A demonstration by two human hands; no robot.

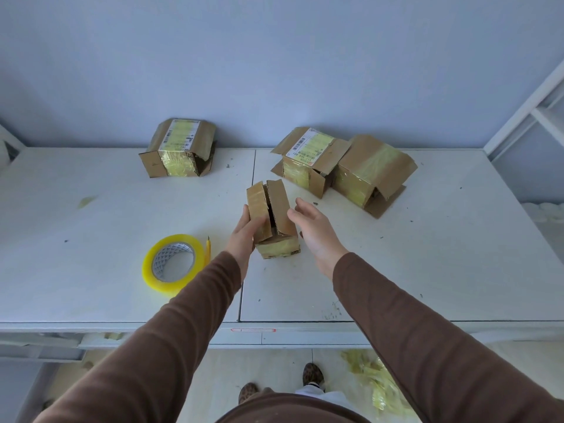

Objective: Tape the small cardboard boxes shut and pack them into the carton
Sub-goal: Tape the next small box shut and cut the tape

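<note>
The left hand [244, 232] grips a small cardboard box [272, 221] standing mid-bench [396, 270], its top flaps not yet taped; the right hand [314, 232] is open just beside it. Three other boxes [343, 166] at the back have loose flaps, the tape roll [173, 261] lies unused, and no carton is visible, so most work remains.

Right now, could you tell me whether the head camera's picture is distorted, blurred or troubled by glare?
Head view: wide-angle bending curves the table edge and the shelf frame; soft, even, bluish light, faint shadows; mild sheen on the tape roll; the held box is reasonably sharp.
</note>
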